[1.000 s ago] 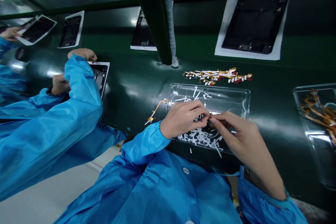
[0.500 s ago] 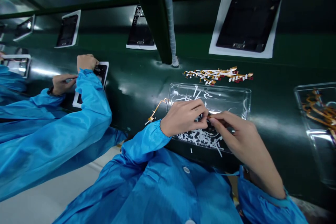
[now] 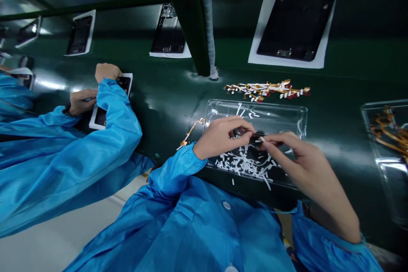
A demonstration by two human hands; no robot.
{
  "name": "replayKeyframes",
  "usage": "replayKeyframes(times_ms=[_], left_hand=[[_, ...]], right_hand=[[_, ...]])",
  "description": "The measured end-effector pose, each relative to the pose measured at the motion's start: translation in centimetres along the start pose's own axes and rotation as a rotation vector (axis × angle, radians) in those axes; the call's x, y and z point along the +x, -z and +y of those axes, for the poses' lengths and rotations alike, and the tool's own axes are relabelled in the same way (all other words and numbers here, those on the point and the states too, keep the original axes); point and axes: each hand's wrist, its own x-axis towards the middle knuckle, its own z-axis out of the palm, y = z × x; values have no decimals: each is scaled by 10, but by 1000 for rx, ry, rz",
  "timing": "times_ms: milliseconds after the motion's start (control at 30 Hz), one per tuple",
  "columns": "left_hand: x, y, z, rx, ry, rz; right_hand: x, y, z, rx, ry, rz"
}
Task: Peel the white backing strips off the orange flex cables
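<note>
My left hand (image 3: pixel 221 137) is closed in a pinch over the clear plastic tray (image 3: pixel 287 114), gripping a small, dark orange-brown flex cable (image 3: pixel 256 135). Thumb and forefinger of my right hand (image 3: pixel 301 157) pinch a small white strip (image 3: pixel 262 140) right beside the cable's end. Whether the strip is still joined to the cable I cannot tell. Many white paper scraps (image 3: pixel 244 165) lie in the tray below both hands. Behind the tray is a pile of orange flex cables with white tabs (image 3: pixel 267 89). One separate flex cable (image 3: pixel 191 131) rests by the tray's left edge.
At the right stands a second clear tray (image 3: pixel 369 123) holding orange flex cables (image 3: pixel 390 129). A green post (image 3: pixel 188 21) with a grey wrapped conduit (image 3: pixel 208 21) rises behind. Black device panels (image 3: pixel 298 25) on white sheets line the bench. A co-worker's blue sleeves (image 3: pixel 117 123) are at left.
My hands have drawn slightly apart, the right one moving rightward. A white strip now shows at the right fingertips, and the cable shows between the hands. The view has shifted slightly.
</note>
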Motion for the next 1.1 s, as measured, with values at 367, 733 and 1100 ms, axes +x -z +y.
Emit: replayKeyframes(times_ms=[367, 733, 1100], left_hand=[[-7, -15, 10, 313, -113, 387], [-12, -14, 15, 342, -130, 341], [-23, -39, 21, 725, -195, 279]], right_hand=[[-2, -5, 11, 42, 35, 46], [-2, 1, 12, 76, -8, 48], [-2, -12, -2, 21, 99, 47]])
